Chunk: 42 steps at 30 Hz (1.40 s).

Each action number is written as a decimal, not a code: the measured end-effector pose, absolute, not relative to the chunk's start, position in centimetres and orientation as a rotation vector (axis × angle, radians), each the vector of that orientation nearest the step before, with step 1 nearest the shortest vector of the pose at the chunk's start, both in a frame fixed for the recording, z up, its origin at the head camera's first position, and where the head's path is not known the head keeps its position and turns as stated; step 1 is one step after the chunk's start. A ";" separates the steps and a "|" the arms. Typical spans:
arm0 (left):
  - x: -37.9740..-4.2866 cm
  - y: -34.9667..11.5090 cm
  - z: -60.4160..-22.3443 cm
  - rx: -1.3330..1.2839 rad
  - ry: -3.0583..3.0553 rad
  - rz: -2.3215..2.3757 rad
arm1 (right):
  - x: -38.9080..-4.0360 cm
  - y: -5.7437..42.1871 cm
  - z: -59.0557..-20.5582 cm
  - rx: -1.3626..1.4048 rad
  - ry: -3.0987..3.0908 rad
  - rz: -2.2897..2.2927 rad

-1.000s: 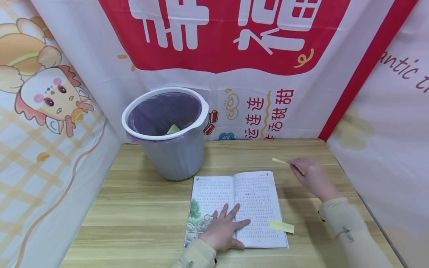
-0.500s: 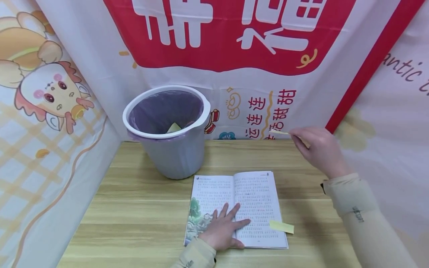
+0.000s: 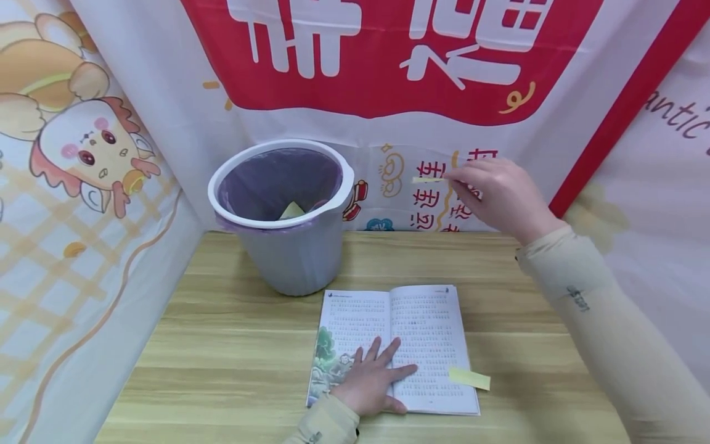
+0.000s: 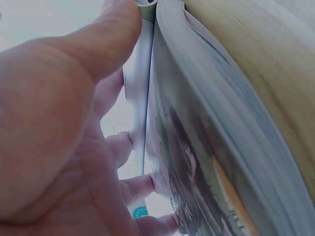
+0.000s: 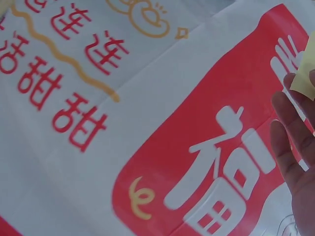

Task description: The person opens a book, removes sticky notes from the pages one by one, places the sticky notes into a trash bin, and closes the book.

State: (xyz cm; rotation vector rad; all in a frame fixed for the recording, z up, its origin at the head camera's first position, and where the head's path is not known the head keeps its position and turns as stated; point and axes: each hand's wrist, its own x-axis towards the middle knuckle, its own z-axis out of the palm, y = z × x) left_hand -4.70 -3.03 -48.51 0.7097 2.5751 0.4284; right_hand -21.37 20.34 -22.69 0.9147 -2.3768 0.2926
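An open book [image 3: 424, 320] lies on the wooden table, with printed text on both pages and a drawing at the lower left. My left hand [image 3: 370, 377] rests spread across its inner fold, fingers straight; the left wrist view shows that hand [image 4: 74, 132] close beside the pages. Raised above the table's back right, my right hand [image 3: 501, 196] pinches a yellow sticky note [image 3: 428, 180] between thumb and fingertips. In the right wrist view the sticky note [image 5: 306, 73] shows at the right edge. Another yellow sticky note [image 3: 469, 378] overhangs the right page's lower edge.
Left of the raised hand stands a grey trash bin [image 3: 294, 262] with a white rim and purple liner. Inside it lies a piece of yellow paper [image 3: 292, 211]. Printed cloth [image 3: 383, 132] hangs behind the table and along both sides.
My right hand has risen from over the table's right side and moved left toward the bin, carrying the sticky note. My left hand has stayed on the book.
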 end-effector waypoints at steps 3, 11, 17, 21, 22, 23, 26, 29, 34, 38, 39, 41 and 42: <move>-4.7 -3.0 -48.6 0.719 2.582 0.420 | -22.5 18.6 -22.0 0.972 -2.384 0.321; -4.8 -2.9 -48.6 0.736 2.583 0.411 | -25.7 13.7 -21.4 1.037 -2.472 0.353; -4.9 -3.0 -49.1 0.730 2.555 0.448 | -27.3 10.0 -21.0 1.037 -2.514 0.448; -5.0 -3.0 -49.1 0.743 2.557 0.446 | -28.1 7.7 -20.8 1.050 -2.550 0.478; -5.0 -2.9 -49.0 0.746 2.564 0.438 | -28.3 7.2 -20.9 1.054 -2.566 0.484; -5.0 -2.9 -49.1 0.749 2.570 0.430 | -28.5 6.7 -20.9 1.056 -2.580 0.486; -4.9 -2.9 -49.0 0.757 2.580 0.403 | -29.1 5.4 -21.2 1.052 -2.643 0.487; -4.8 -2.9 -49.2 0.763 2.597 0.379 | -29.6 4.3 -21.6 1.052 -2.692 0.468; -4.7 -3.1 -49.4 0.770 2.622 0.350 | -30.5 2.8 -22.7 1.098 -2.713 0.443; -4.7 -3.3 -49.3 0.767 2.623 0.354 | -31.1 1.6 -23.6 1.118 -2.728 0.415; -4.8 -3.3 -49.3 0.770 2.624 0.352 | -31.2 1.3 -23.7 1.123 -2.734 0.404; -4.8 -3.4 -49.2 0.778 2.625 0.350 | -31.3 0.8 -24.0 1.135 -2.732 0.371; -4.8 -3.4 -49.1 0.781 2.624 0.350 | -31.4 0.5 -24.0 1.145 -2.730 0.353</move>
